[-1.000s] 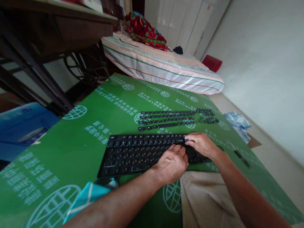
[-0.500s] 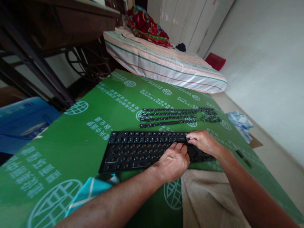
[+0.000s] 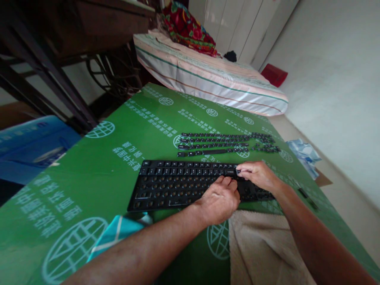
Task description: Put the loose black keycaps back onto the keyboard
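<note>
Keyboard (image 3: 173, 186): one, flat on the green table (image 3: 163, 148) in front of the person, under both hands; its two far rows carry keys, while nearer rows at the left show bare seats.
Right hand (image 3: 257, 174): thumb and forefinger almost meet at the right end of the second row; a key may sit between the tips, but they hide too much to tell.
Left hand (image 3: 221, 198): fingers curl down onto the keyboard just beside the right hand, with little gap between them; I cannot tell whether they grip anything.
Key handling: best, I judge, to keep each key square to its seat and move it straight, never twisted, with one hand bracing the keyboard against sliding.
Loose keys (image 3: 214, 152): four long rows beyond the keyboard, plus a cluster at their right; too small to count singly.
Cloth (image 3: 261, 237): one, brown, on the near side.
Bed (image 3: 213, 81): one, past the table's far edge.
</note>
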### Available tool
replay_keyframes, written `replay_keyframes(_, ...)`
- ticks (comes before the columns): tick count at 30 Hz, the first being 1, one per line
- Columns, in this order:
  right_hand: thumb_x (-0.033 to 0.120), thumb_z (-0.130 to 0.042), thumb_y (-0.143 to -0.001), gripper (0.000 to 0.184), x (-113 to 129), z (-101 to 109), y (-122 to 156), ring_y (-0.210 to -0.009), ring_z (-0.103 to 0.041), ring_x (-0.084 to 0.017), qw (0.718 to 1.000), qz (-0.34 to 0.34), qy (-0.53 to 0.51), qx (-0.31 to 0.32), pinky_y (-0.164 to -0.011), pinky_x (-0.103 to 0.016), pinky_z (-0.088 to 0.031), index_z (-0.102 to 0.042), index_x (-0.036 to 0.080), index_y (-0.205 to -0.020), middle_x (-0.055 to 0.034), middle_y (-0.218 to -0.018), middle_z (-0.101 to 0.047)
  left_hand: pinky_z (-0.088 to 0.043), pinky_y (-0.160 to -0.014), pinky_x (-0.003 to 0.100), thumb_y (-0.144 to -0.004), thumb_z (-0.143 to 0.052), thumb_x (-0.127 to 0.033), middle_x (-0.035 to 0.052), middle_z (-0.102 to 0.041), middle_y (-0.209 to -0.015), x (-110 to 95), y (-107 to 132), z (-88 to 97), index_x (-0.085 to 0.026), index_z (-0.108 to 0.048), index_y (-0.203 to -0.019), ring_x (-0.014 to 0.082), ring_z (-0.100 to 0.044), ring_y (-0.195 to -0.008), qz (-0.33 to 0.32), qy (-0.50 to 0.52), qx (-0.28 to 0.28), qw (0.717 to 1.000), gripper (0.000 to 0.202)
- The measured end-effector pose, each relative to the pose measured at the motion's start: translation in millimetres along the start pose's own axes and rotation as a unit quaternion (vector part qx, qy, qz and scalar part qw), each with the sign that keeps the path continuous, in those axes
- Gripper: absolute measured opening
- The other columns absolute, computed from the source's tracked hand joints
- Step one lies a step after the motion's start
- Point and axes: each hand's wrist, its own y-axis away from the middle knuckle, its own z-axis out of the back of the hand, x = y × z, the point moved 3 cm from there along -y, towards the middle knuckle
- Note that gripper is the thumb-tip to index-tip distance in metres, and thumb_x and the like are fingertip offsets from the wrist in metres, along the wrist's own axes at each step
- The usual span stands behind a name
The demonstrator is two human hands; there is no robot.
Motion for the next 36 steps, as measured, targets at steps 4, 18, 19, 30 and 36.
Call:
replay_keyframes(4,0.021,-0.058,-0.076,0.017,1.9,-0.2,-0.8,-0.056,-0.061,-0.013,1.000,0.003,0.014,0.005,-0.055,-0.022,-0.047,-0.073,0.019,-0.084,-0.0009,-0.076,-0.072,-0.046,-0.085,0.039,-0.092,-0.047,-0.029,0.0123,-0.061,-0.096,-0.2,0.0,-0.4,-0.013,-0.062,-0.085,0.0246,-0.055,-0.095,0.002,0.001,0.002,1.000,0.023)
replay_keyframes(18,0.016,-0.060,-0.077,0.015,4.0,0.0,-0.8,-0.068,-0.065,-0.014,0.998,0.035,0.053,0.011,-0.063,-0.023,-0.047,-0.073,0.020,-0.083,-0.0005,-0.079,-0.072,-0.046,-0.086,0.039,-0.092,-0.048,-0.030,0.0119,-0.061,-0.097,0.0,-0.2,-1.5,-0.013,-0.063,-0.085,0.0251,-0.054,-0.097,0.003,0.012,0.002,1.000,0.023)
replay_keyframes(19,0.016,-0.060,-0.077,0.015,3.2,-0.2,-0.8,-0.069,-0.065,-0.015,0.998,0.036,0.050,0.011,-0.064,-0.023,-0.047,-0.073,0.020,-0.083,-0.0006,-0.079,-0.072,-0.045,-0.086,0.039,-0.092,-0.048,-0.029,0.0117,-0.061,-0.097,0.1,-0.2,-1.3,-0.013,-0.063,-0.086,0.0250,-0.054,-0.097,0.003,0.013,0.004,1.000,0.023)
replay_keyframes(30,0.017,-0.062,-0.077,0.016,-1.5,0.2,-0.9,-0.084,-0.069,-0.019,0.999,0.024,0.039,0.004,-0.076,-0.029,-0.050,-0.074,0.023,-0.087,-0.0028,-0.091,-0.074,-0.045,-0.086,0.039,-0.092,-0.047,-0.027,0.0115,-0.060,-0.097,0.2,-1.1,2.0,-0.013,-0.063,-0.087,0.0248,-0.053,-0.097,0.006,0.017,0.017,1.000,0.022)
replay_keyframes(36,0.017,-0.064,-0.075,0.016,-2.0,0.1,-0.5,-0.084,-0.069,-0.020,1.000,0.019,0.021,-0.009,-0.079,-0.030,-0.051,-0.074,0.023,-0.086,-0.0022,-0.091,-0.075,-0.045,-0.086,0.039,-0.093,-0.047,-0.027,0.0105,-0.060,-0.094,0.6,-0.6,1.4,-0.013,-0.062,-0.085,0.0246,-0.053,-0.097,0.007,0.022,0.015,1.000,0.022)
